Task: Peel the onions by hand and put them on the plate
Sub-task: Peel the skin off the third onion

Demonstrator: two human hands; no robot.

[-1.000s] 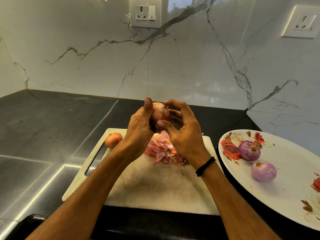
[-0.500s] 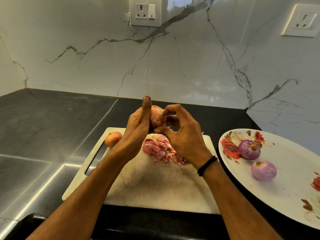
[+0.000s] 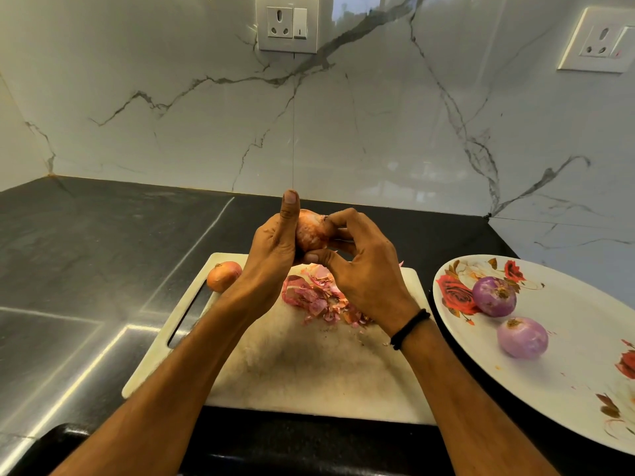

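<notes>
Above the white cutting board (image 3: pixel 309 372) my left hand (image 3: pixel 271 255) holds an onion (image 3: pixel 311 230) still in its orange skin, thumb pointing up. My right hand (image 3: pixel 364 269) pinches that onion at its top and underside with forefinger and thumb. A second unpeeled onion (image 3: pixel 223 275) lies on the board's far left corner. Two peeled purple onions (image 3: pixel 494 296) (image 3: pixel 522 337) rest on the flowered white plate (image 3: pixel 584 389) at the right. A heap of pink onion skins (image 3: pixel 316 297) lies on the board under my hands.
The board sits on a dark countertop (image 3: pixel 86 269) with a marble wall behind. Two wall sockets (image 3: pixel 288 24) (image 3: pixel 598 41) are mounted high on that wall. The plate overhangs the counter at the right.
The onion has been turned in my hands and raised slightly; my right thumb and forefinger have shifted on it. The plate and other onions have not moved.
</notes>
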